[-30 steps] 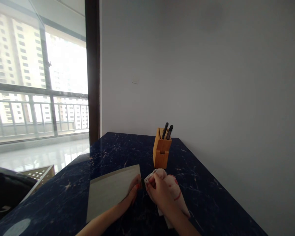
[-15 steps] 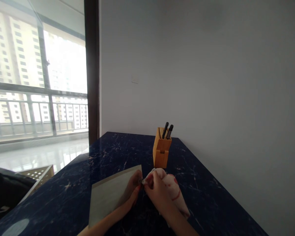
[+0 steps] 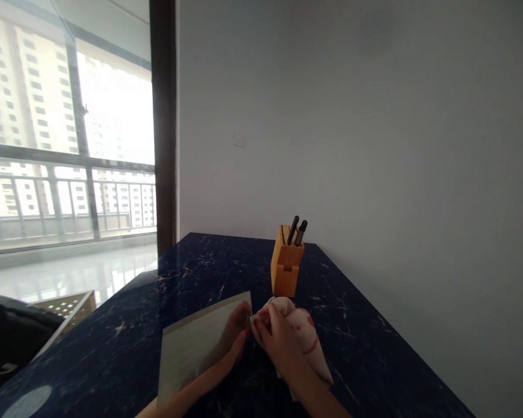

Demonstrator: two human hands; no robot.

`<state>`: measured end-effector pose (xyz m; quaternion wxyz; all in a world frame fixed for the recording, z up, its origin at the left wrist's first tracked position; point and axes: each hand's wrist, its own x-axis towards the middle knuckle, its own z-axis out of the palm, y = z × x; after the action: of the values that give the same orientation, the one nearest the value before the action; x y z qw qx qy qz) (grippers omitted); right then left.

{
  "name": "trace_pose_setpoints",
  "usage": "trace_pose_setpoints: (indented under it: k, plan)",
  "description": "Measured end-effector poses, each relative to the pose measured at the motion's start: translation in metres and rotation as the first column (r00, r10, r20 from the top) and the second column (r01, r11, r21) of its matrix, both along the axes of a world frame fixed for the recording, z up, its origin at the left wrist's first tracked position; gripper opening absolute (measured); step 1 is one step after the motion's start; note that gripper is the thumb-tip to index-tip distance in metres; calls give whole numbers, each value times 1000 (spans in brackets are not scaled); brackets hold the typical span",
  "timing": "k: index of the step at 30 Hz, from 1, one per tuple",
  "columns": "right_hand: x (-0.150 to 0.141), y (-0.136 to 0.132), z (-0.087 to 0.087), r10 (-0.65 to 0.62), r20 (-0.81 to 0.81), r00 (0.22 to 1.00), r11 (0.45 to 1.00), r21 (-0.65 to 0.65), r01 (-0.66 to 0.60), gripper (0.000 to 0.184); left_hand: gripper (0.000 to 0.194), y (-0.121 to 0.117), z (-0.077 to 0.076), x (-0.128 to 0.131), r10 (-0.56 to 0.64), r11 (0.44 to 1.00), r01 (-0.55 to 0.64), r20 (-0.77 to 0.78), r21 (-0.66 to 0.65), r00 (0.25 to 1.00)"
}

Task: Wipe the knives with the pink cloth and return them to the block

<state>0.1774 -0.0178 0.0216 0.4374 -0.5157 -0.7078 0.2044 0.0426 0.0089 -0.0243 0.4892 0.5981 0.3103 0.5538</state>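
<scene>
My left hand (image 3: 236,347) is closed at the right end of a cleaver (image 3: 192,348), its wide, shiny blade standing up with a paler band along the upper edge. The hand's reflection shows in the metal, and the handle is hidden by my fingers. Pinched between the fingers of my right hand (image 3: 278,339) is a white cloth (image 3: 307,325) with red markings, bunched up and hanging down to the right. Its gathered end touches the cleaver's right end, close to my left fingertips.
Just beyond the cloth stands a wooden knife block (image 3: 286,273) with two black-handled tools in it. The dark blue marbled table (image 3: 226,261) runs back to a grey wall. At the left are a pale perforated chair or basket (image 3: 76,316) and a black item (image 3: 13,342).
My right fingers have shifted slightly left with the cloth, closing over the spot by the cleaver's right end. The cleaver and left hand have hardly moved.
</scene>
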Motion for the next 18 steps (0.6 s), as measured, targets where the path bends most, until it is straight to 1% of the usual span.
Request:
trace_pose_setpoints:
  k: [3, 6, 9, 13, 15, 18]
  plan:
    - [-1, 1, -2, -8, 29, 1000, 1000, -14, 8, 5, 45, 0, 4, 1, 11, 999, -11, -11, 47, 1000]
    - [-3, 0, -1, -31, 37, 999, 999, -16, 32, 9, 42, 0, 3, -2, 36, 998, -35, -23, 61, 999]
    - [-3, -2, 0, -22, 29, 999, 1000, -1, 23, 10, 45, 1, 0, -2, 38, 998, -37, -28, 50, 999]
    - [-2, 1, -1, 4, -32, 999, 1000, 25, -3, 12, 52, 3, -3, 1, 8, 999, -8, 1, 43, 1000]
    - [-2, 3, -3, -21, -40, 999, 999, 30, 22, 14, 53, 4, -5, 0, 12, 999, -12, 11, 47, 1000]
    - [-3, 3, -6, -68, 12, 998, 997, 27, 68, 13, 47, 4, -10, -6, 52, 998, -51, -16, 48, 999]
